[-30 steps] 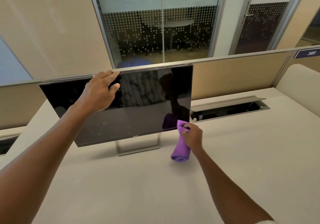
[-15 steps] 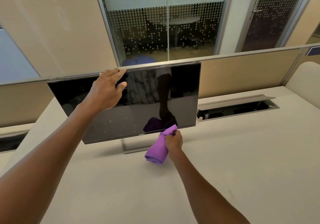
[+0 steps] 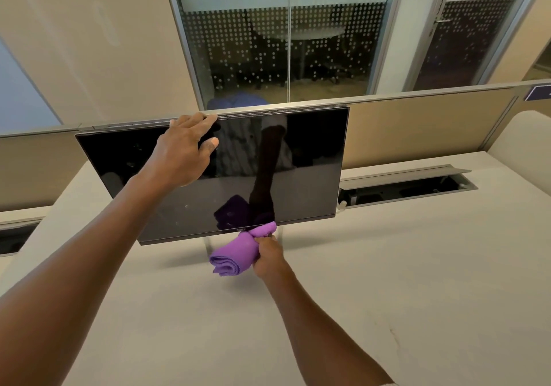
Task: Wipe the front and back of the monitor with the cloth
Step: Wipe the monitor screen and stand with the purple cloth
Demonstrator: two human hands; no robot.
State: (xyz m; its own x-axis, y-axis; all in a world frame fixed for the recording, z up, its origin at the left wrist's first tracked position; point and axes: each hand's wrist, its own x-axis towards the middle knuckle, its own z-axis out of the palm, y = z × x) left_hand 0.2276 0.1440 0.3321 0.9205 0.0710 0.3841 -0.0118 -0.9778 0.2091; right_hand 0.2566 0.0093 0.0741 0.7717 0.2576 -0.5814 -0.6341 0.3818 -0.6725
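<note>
Loosely bunched cloth [image 3: 235, 253] trails left from right hand's [image 3: 267, 256] grip.

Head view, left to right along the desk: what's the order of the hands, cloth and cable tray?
Left hand holding the monitor top edge → purple cloth → right hand holding the cloth → open cable tray set in the desk.

My left hand [image 3: 182, 153] reaches up to centre frame, fingers hooked over an edge, thumb spread. My right hand [image 3: 268, 254], lower centre, is fisted tight.
</note>
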